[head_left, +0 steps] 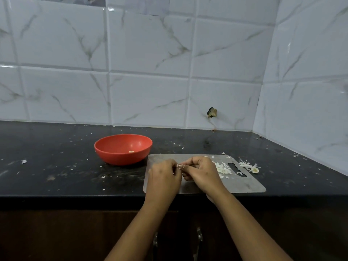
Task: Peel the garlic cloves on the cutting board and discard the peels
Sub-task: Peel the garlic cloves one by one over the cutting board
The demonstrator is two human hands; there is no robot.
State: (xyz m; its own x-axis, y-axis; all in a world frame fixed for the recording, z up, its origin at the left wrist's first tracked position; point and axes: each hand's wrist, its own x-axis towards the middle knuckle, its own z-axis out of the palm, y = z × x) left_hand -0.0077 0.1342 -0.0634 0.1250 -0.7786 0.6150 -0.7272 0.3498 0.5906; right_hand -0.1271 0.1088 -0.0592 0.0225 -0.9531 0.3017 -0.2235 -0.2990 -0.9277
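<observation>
Mostly hidden between the fingertips of both hands is a small white piece of garlic (pixel 179 166); only a sliver shows, and whether that sliver is clove or loose skin cannot be told. The left hand (pixel 163 176) has its fingers curled in and pinches the piece from one side, the right hand (pixel 201 171) is curled the same way and pinches it from the other, and the 2 meet above the grey cutting board (pixel 244 183). The left hand covers part of the board's near left area, and both forearms are cut off by the bottom edge of the view. A pile of peels (pixel 223 168) lies on the board just beside the right hand, partly behind it, next to the board's handle slot (pixel 237 169). A second clump of skins and stem (pixel 249 165) lies on the black surface (pixel 56 166) just off the board's far right corner. The red bowl (pixel 123 148) stands just beside the board's far left corner; 1 pale bit (pixel 131 151) lies inside, too small to identify. White flecks dot the surface. Below its front edge the cabinet (pixel 75 232) is very dark, with 2 metal handles (pixel 199 236) only dimly visible. A ragged dark hole (pixel 211 112) marks the tiled wall (pixel 150 53).
</observation>
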